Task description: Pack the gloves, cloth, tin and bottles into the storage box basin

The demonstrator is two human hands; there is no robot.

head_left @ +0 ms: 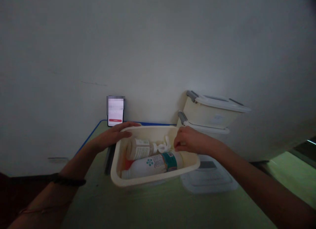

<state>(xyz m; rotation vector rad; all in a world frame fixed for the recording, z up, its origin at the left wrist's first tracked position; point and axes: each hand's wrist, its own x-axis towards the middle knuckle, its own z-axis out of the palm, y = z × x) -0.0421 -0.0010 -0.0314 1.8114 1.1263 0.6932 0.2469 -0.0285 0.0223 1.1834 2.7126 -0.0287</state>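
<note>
A cream plastic storage box without its lid stands tilted on the table. My left hand grips its back left rim, thumb inside and fingers along the far edge. Inside the box lie a white bottle with a teal label, a clear bottle with a pale label and a white pump-like nozzle. Something orange-red shows beneath them. Over the box's right end, my right hand has its fingers curled and closed. Whatever they hold, if anything, is hidden.
A lit phone leans against the wall behind the box. At the back right, a lidded box with grey latches sits on another. A translucent lid lies on the green table, right of the open box.
</note>
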